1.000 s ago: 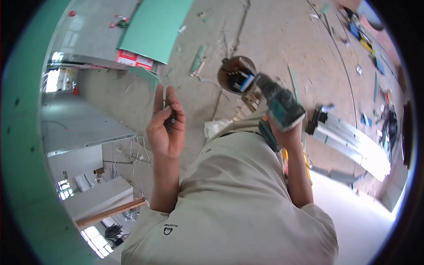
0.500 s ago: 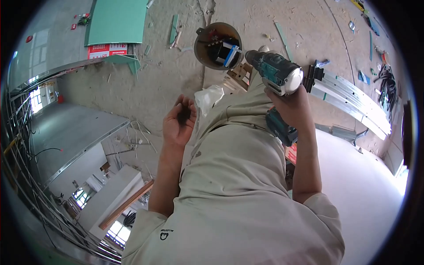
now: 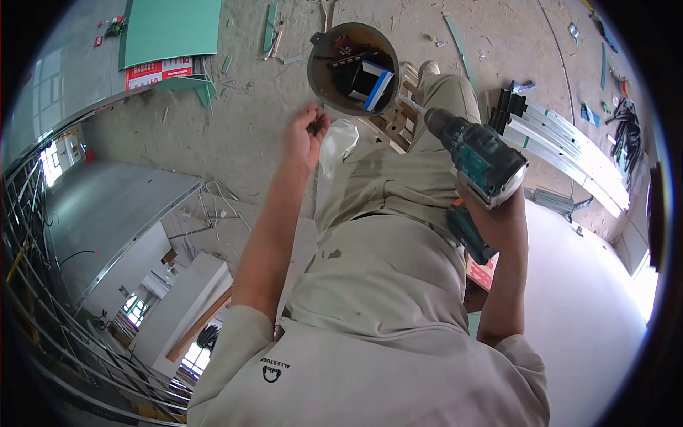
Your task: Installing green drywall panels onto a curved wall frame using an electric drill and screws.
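Observation:
My right hand (image 3: 488,203) is wrapped round the grip of a teal and black cordless drill (image 3: 475,155). Its long thin bit points up and left, ending beside the bucket's rim. My left hand (image 3: 304,135), fingers curled, is by the near left side of the dark bucket (image 3: 318,82). Small dark pieces (image 3: 314,127) that look like screws show in its palm, partly covered by the fingers. Inside the bucket lie a black, white and blue box (image 3: 373,85) and other dark items. A crumpled clear plastic bag (image 3: 340,142) hangs just right of my left hand.
Beneath the bucket, a wooden piece with openings (image 3: 393,127) sits near my leg. Metal profiles (image 3: 569,153) lie on the right, above a large white board (image 3: 583,299). Green boards (image 3: 173,32) are stacked at far left. Offcuts and debris litter the concrete floor (image 3: 235,128).
My left hand has moved up toward the bucket, its fingers curling more over the dark pieces. The drill has shifted down and right in the view, and its bit now shows.

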Demonstrator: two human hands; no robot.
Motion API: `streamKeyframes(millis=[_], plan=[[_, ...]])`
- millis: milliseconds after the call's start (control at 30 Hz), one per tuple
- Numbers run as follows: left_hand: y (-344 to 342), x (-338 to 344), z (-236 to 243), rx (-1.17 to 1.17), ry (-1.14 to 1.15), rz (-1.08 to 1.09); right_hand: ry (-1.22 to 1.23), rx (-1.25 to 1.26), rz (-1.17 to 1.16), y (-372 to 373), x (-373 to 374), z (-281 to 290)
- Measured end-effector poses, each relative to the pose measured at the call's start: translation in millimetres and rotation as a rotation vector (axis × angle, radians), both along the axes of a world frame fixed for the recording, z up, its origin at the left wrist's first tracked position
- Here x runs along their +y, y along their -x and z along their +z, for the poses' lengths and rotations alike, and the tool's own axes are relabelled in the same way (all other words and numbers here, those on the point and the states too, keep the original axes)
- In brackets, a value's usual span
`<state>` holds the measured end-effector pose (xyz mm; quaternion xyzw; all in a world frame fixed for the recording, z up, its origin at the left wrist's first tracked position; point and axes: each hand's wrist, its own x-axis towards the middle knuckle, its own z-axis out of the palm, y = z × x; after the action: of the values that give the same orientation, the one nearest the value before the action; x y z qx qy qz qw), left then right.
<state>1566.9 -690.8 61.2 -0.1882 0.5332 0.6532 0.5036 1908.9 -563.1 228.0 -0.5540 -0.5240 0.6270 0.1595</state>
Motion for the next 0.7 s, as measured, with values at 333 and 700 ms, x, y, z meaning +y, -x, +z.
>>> streamKeyframes(millis=[333, 700], plan=[[10.2, 54.4, -49.4, 0.034, 0.187, -0.065, -0.180, -0.165, 0.180, -5.4, 17.1, 4.8], [41.1, -37.3, 147.1, 0.656, 0.132, -0.126, -0.152, 0.285, -0.144, -2.7, 52.3, 17.2]])
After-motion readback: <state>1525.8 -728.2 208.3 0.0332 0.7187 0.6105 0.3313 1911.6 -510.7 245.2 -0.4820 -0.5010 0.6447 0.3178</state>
